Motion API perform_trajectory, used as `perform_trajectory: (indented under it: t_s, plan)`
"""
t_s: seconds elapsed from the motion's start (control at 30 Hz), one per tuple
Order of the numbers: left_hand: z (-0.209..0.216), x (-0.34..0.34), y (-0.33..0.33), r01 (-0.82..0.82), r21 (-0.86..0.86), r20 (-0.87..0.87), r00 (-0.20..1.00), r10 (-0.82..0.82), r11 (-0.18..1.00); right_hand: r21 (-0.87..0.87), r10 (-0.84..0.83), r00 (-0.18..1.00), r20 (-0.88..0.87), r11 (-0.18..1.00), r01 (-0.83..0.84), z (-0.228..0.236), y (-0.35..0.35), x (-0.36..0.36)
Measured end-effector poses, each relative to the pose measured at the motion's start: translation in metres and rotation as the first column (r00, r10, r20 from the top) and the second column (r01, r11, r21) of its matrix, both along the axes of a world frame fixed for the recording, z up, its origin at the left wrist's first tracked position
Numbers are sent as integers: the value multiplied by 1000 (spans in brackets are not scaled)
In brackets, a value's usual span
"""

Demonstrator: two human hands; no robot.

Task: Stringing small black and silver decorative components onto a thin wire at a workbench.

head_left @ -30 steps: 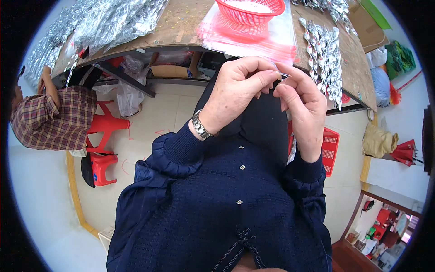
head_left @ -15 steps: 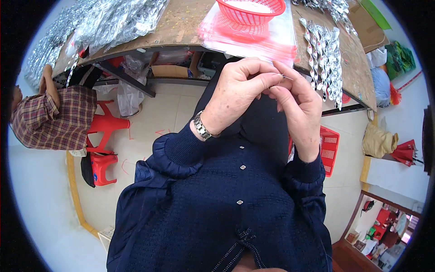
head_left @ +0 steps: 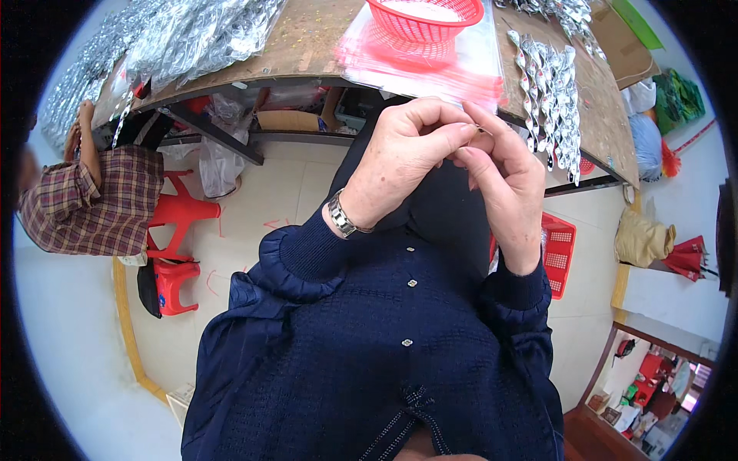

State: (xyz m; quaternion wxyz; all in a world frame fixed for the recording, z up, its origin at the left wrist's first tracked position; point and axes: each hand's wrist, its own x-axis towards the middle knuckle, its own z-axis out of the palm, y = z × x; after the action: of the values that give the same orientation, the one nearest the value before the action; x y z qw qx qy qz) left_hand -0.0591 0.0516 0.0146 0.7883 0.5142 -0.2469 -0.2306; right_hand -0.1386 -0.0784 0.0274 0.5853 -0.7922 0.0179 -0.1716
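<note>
My left hand, with a metal watch at its wrist, is closed in a pinch of thumb and index finger. Right beside it, my right hand is bent inward, its thumb and fingers meeting at the same spot. Whatever sits between the fingertips is tiny and mostly hidden; only a thin glint shows there. Both hands hover above my lap, just short of the table's front edge. Beyond them a red plastic basket stands on a stack of clear plastic bags with pinkish-red edges.
Shiny twisted silver strips hang over the wooden table at right; a heap of clear-wrapped silver pieces lies at left. A co-worker in a plaid shirt sits on a red stool. A red crate stands on the floor.
My hands have stayed in nearly the same place, with the fingertips shifting slightly; the thin glint between them shows less. At left, the co-worker's hand has moved slightly.
</note>
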Motion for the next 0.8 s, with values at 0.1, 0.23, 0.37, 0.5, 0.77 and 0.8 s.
perform_trajectory:
  t_s: [0.1, 0.23, 0.37, 0.5, 0.77, 0.8]
  plan:
    - [-1, 1, 0, -12, 24, 15, 1000, 12, 1000, 4, 3, 1000, 15, 1000, -3, 0, -2, 0]
    - [0, 1, 0, -19, 16, 14, 1000, 19, 1000, 25, 2, 1000, 4, 1000, -2, 3, -4, -2]
    - [1, 3, 1, -42, 22, 77, 996, 41, 999, 6, -18, 1000, 9, 1000, 18, 9, -8, -3]
    - [2, 4, 1, -100, 51, 179, 980, 90, 994, -48, -40, 999, 14, 998, 41, 15, -16, -3]
    - [2, 5, 0, -98, 62, 305, 949, 75, 993, -307, 69, 997, 46, 950, -52, 31, -35, 5]
    - [2, 5, 0, -95, 76, 318, 946, 66, 993, -307, 72, 996, 46, 950, -54, 35, -35, 5]
